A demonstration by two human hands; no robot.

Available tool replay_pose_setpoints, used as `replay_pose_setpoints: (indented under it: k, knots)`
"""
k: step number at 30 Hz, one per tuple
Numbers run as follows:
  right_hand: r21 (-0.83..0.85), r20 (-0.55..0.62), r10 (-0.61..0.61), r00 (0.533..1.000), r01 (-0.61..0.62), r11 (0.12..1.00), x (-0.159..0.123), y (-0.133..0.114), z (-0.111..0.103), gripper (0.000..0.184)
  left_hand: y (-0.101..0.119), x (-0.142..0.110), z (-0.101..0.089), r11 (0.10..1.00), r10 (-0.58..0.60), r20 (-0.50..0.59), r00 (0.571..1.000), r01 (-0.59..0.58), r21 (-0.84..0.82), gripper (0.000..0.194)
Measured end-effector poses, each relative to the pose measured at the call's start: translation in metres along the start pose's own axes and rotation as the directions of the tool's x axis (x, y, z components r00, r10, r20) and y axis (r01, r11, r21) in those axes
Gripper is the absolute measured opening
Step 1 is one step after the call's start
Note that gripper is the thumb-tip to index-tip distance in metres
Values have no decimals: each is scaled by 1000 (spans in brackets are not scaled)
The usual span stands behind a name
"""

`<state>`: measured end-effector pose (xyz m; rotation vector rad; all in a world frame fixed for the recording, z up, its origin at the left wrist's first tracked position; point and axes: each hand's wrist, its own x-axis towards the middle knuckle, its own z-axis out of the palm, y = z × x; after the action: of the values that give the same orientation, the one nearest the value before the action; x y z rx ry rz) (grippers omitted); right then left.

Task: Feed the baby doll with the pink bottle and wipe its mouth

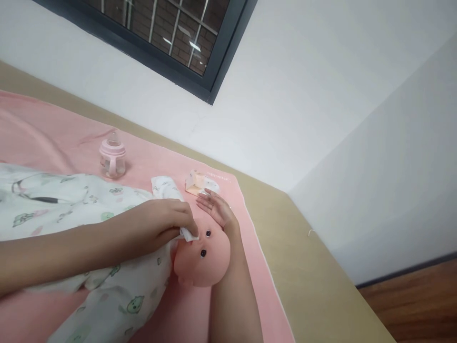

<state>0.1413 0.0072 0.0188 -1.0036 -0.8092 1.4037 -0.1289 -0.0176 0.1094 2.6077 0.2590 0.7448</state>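
A baby doll lies on its back, its bald head (210, 259) toward the right and its body in a white printed outfit (139, 295). Coming in from the left, my left hand (169, 221) pinches a folded white tissue (189, 235) against the doll's face, near the nose and mouth. My right forearm passes behind the doll's head. Past the head, my right hand (218, 210) rests palm up with its fingers stretched out, holding nothing. Just beyond those fingers sits a small peach-and-white printed packet (195, 183).
A pink-lidded baby bottle with handles (113, 157) stands on the pink blanket (43, 126), behind the doll's body. The beige table surface (285, 238) shows along the blanket's edge. White walls and a dark-framed window (210, 88) rise behind.
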Motion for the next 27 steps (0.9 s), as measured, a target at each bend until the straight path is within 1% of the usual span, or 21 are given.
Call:
replay_pose_setpoints:
  k: [6, 9, 16, 19, 22, 25, 27]
  knots:
    - [3, -10, 6, 1000, -6, 1000, -1, -1, 2, 37, -2, -1, 5, 995, 73, -51, 996, -69, 74, 44]
    - [5, -8, 5, 1000, -5, 1000, -1, -1, 2, 37, -2, -1, 5, 991, 81, -65, 995, -74, 111, 45]
    - [1, -7, 1, 1000, -1, 1000, -2, -1, 3, 39, -4, -1, 8, 987, 68, -46, 997, -60, 151, 46]
    - [-6, -10, 3, 1000, -3, 1000, -1, -1, 2, 40, -3, 0, 7, 984, 43, -20, 999, -39, 172, 45]
    - [-13, 5, -3, 1000, 3, 1000, -1, -1, 1, 41, -3, 2, 2, 990, -2, -21, 1000, 5, 144, 43]
    - [-21, 51, -21, 998, 22, 1000, -5, -4, 3, 42, -6, 5, -9, 994, -76, -45, 996, 79, 76, 37]
    - [-28, 99, -41, 994, 44, 999, -10, -11, 6, 40, -10, 7, -18, 988, -146, -37, 989, 148, 37, 32]
